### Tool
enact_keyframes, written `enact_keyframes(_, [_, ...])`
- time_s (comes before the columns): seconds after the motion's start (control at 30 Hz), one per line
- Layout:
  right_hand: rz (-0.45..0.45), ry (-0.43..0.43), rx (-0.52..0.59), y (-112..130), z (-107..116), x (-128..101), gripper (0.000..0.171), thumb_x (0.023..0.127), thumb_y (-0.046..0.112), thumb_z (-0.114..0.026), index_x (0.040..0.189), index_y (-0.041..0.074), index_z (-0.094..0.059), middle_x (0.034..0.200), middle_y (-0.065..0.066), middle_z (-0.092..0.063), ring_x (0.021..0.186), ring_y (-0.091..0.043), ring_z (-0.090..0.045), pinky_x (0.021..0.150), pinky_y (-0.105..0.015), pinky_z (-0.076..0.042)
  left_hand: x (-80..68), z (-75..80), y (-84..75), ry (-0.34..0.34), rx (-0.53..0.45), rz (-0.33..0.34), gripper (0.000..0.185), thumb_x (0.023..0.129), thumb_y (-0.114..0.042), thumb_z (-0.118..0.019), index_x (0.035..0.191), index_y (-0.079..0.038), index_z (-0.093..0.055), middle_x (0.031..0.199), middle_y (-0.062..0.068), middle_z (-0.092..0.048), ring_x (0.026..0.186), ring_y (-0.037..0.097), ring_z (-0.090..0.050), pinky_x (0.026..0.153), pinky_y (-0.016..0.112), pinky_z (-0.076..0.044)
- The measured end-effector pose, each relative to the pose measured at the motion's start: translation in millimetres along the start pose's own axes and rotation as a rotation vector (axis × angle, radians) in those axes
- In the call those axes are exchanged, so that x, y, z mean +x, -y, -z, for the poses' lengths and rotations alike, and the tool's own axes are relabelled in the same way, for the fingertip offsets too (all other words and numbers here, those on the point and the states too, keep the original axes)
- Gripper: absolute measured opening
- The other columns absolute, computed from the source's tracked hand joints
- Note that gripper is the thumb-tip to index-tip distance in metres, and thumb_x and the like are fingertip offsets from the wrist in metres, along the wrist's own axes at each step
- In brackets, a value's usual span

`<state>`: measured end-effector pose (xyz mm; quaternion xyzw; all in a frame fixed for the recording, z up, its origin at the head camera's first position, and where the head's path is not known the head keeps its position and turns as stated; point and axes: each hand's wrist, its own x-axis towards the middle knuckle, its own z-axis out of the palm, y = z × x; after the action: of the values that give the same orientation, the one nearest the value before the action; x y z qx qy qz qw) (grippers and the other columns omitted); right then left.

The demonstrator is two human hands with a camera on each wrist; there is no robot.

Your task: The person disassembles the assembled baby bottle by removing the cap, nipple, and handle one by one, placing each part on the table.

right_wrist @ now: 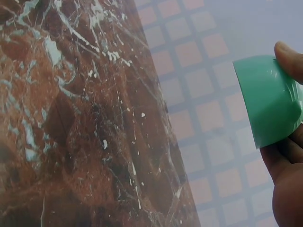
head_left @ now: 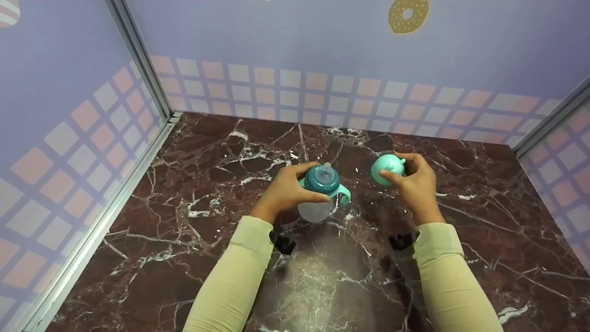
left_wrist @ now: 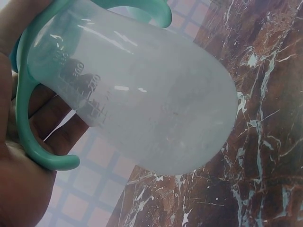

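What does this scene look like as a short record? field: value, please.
left hand: holds the bottle
right hand: holds the mint-green domed cap
bottle: translucent body, teal collar, clear spout, two mint-green handles
cap: off the bottle, to its right in the head view
bottle contents: cannot tell
surface: dark red-brown marbled tabletop
walls: lilac, pink and pale squares along the bottom

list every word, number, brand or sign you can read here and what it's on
Bottle: a scale with pale numerals, too blurred to quote surely; no brand can be made out.
Mint green cap: no readable text.
Wall: no words or numbers, only squares and pictures such as a donut.
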<state>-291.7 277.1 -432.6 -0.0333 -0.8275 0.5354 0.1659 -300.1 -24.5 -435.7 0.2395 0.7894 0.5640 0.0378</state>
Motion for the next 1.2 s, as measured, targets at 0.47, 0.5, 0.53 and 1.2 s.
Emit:
enact_keyframes(0.47, [-0.032, -0.002, -0.117, -21.4, 0.3, 1.1, 0.069, 0.072, 0.041, -0.083, 0.126, 0.010, -0.056, 0.132, -0.008, -0.062, 0.120, -0.019, -0.059, 0.096, -0.036, -0.051, -0.5, -0.3, -0.2, -0.024, -0.009, 0.009, 0.081, 0.056, -0.035, -0.094, 0.130, -0.022, -0.062, 0.118, -0.004, -0.068, 0.108, 0.010, -0.063, 0.101, 0.033, -0.047])
enact_keyframes(0.5, [-0.036, -0.001, -0.119, -23.2, 0.3, 0.8, 0.068, 0.072, 0.042, -0.083, 0.126, 0.010, -0.056, 0.131, -0.008, -0.062, 0.119, -0.018, -0.059, 0.096, -0.036, -0.051, -0.6, -0.4, 0.1, -0.026, -0.006, 0.006, 0.081, 0.056, -0.035, -0.094, 0.129, -0.022, -0.062, 0.117, -0.004, -0.068, 0.108, 0.010, -0.063, 0.101, 0.033, -0.047])
enact_keyframes(0.53, [-0.041, -0.001, -0.121, -24.8, 0.2, 0.5, 0.069, 0.071, 0.043, -0.083, 0.126, 0.011, -0.056, 0.130, -0.008, -0.063, 0.118, -0.018, -0.060, 0.096, -0.036, -0.051, -0.8, -0.4, 0.4, -0.027, -0.005, 0.003, 0.080, 0.056, -0.034, -0.094, 0.129, -0.022, -0.063, 0.117, -0.004, -0.069, 0.107, 0.010, -0.063, 0.101, 0.033, -0.048])
enact_keyframes(1.2, [-0.062, 0.009, -0.198, -47.0, -2.1, 0.8, 0.066, 0.073, 0.042, -0.083, 0.124, 0.008, -0.057, 0.122, -0.013, -0.066, 0.109, -0.025, -0.063, 0.092, -0.041, -0.051, -1.8, 0.0, 6.3, -0.016, -0.015, 0.012, 0.080, 0.057, -0.043, -0.092, 0.129, -0.027, -0.062, 0.119, -0.005, -0.067, 0.110, 0.009, -0.063, 0.100, 0.034, -0.049])
